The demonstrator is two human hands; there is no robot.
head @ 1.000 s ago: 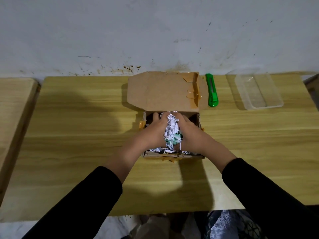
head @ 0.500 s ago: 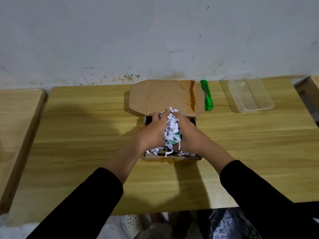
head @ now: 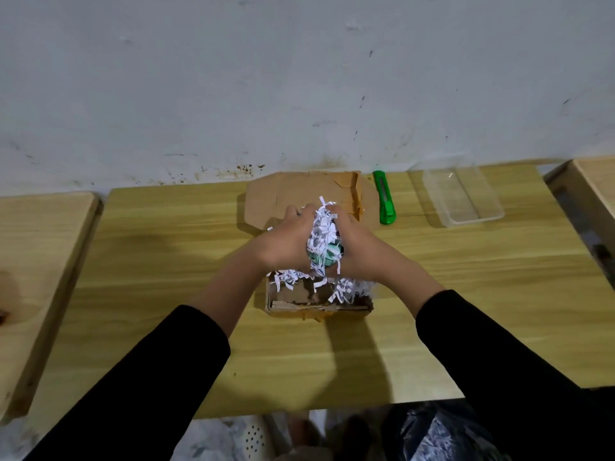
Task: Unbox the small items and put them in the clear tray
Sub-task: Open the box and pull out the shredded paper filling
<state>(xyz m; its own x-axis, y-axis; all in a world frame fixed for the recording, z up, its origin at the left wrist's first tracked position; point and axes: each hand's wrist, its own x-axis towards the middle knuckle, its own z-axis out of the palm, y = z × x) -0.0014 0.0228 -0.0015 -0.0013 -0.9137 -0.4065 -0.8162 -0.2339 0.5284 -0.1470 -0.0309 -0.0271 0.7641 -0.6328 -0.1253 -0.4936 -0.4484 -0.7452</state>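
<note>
Hands, head view: left hand (head: 286, 241) and right hand (head: 357, 247) pressed together, gripping shredded paper (head: 321, 227) around a green item (head: 327, 257), just above the open box (head: 319, 306). Step, judged: extraction. Next probably needs the paper shed and a carry to the clear tray (head: 466, 201), well apart at the far right.

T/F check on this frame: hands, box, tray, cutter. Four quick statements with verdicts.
1. The left hand and right hand grip a clump of shredded paper over the box. True.
2. The tray holds several items. False: nothing shows in it.
3. The green cutter lies between box and tray. True.
4. The box is closed. False: its flap lies open toward the wall.
</note>
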